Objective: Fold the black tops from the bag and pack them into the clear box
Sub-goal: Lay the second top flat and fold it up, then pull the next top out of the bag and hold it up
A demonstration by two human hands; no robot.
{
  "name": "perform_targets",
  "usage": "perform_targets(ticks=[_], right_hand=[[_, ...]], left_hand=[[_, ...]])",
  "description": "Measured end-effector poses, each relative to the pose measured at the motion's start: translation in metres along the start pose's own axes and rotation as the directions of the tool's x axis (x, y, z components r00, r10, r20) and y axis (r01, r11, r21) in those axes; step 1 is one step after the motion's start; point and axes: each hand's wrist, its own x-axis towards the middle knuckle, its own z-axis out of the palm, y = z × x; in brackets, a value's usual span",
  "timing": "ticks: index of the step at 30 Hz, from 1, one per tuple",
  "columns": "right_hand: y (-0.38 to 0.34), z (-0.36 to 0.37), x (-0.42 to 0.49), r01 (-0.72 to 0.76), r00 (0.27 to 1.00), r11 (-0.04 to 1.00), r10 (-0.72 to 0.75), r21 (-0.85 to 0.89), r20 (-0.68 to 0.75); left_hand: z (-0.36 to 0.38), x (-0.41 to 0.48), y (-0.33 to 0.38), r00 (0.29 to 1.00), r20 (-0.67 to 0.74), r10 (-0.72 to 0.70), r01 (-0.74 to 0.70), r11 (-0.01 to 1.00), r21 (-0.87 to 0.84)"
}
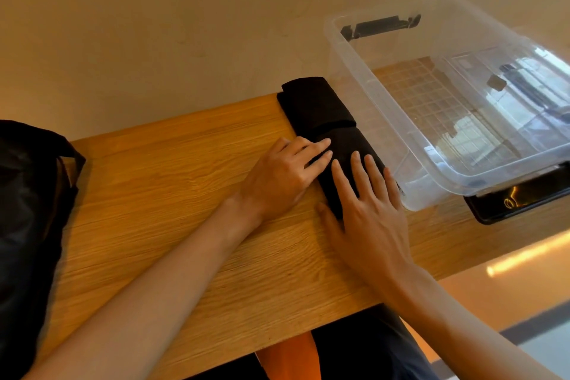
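Left hand (287, 176) and right hand (367, 210) press flat-fingered on the folded black top (317, 108) beside the clear box (364, 95); a loose lift may unfold it.

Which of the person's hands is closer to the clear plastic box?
Right. The right hand lies flat on the black top, little finger beside the clear box; the left hand presses the top's other side.

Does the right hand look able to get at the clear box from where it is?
Probably yes. The right hand lies flat on the black top, right beside the clear box, with nothing between them.
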Motion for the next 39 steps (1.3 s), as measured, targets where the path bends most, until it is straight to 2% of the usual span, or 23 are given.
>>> perform_targets(ticks=[7, 13, 17, 24, 32, 36, 39], right_hand=[[-0.002, -0.005, 0.003, -0.004, 0.999, 1.0, 0.004, 0.003, 0.042], [-0.012, -0.02, 0.007, 0.011, 0.999, 1.0, -0.012, 0.027, 0.031], [-0.037, -0.035, 0.019, 0.059, 0.996, 0.997, -0.062, 0.052, 0.061], [-0.107, -0.064, 0.036, 0.191, 0.979, 0.972, -0.2, 0.137, 0.048], [-0.209, -0.09, 0.038, 0.38, 0.911, 0.9, -0.404, 0.211, 0.083], [-0.259, -0.105, 0.043, 0.484, 0.857, 0.839, -0.512, 0.25, 0.057], [-0.299, -0.119, 0.049, 0.587, 0.797, 0.763, -0.603, 0.269, -0.031]], left_hand=[[-0.006, -0.007, 0.0, 0.996, 0.078, -0.046, 0.049, 0.998, -0.043], [-0.026, -0.028, -0.001, 0.973, 0.147, -0.176, 0.186, 0.981, -0.06], [-0.053, -0.051, -0.011, 0.952, 0.159, -0.26, 0.264, 0.965, 0.002], [-0.131, -0.118, -0.03, 0.823, 0.153, -0.547, 0.544, 0.836, 0.063], [-0.224, -0.224, -0.032, 0.706, 0.044, -0.707, 0.691, 0.702, 0.173], [-0.255, -0.271, -0.04, 0.585, 0.021, -0.811, 0.786, 0.573, 0.232], [-0.269, -0.301, -0.049, 0.473, 0.011, -0.881, 0.862, 0.465, 0.202]])
